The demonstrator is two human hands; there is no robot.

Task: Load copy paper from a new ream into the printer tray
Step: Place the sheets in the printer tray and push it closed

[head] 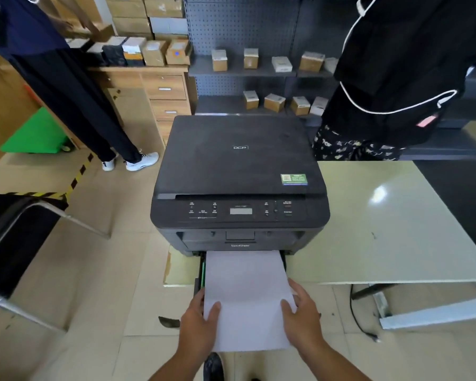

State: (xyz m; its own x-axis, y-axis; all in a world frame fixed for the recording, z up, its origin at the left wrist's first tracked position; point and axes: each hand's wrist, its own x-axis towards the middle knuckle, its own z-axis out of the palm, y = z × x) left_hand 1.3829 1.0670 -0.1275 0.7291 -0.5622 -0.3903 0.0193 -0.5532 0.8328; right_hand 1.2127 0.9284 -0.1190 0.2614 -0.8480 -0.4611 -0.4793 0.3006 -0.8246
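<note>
Gripping paper stack (245, 295), left hand (197, 323), right hand (302, 314), tray (199, 273) mostly hidden

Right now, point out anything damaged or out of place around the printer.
The table's front left corner, just left of the pulled-out tray, looks chipped, with brown core exposed. A loose black cable trails on the floor under the table. The paper stack in both hands sits straight.

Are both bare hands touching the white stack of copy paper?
Touching. The head view shows the left hand and right hand gripping opposite side edges of the white stack of copy paper, thumbs on top.
</note>
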